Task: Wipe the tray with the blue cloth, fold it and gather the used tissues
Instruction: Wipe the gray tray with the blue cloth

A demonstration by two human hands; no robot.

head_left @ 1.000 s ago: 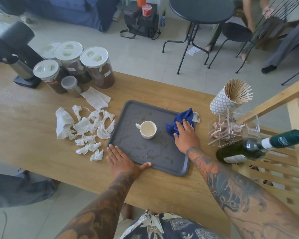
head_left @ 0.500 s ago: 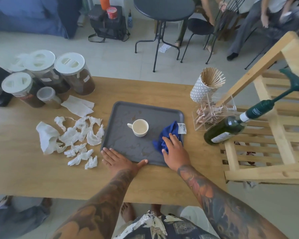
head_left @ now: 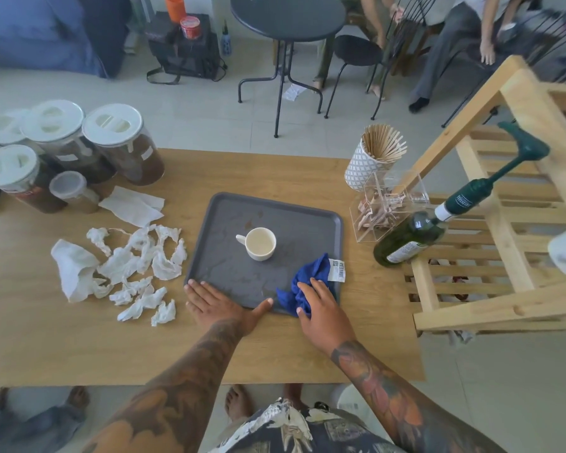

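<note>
- Right hand [head_left: 321,308] presses the bunched blue cloth [head_left: 304,284] at the grey tray's [head_left: 307,220] lower-right corner, fingers spread.
- Left hand [head_left: 216,302] lies flat, bracing the tray's near edge.
- Risk: a wide sweep could knock the white cup [head_left: 260,243] at tray centre.

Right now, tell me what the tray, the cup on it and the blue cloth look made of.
Tray: probably matte grey plastic, with a dull moulded rim. Cup: likely glazed cream ceramic, smooth and thick-walled. Blue cloth: soft woven fabric, crumpled, with a sewn-in label.
</note>
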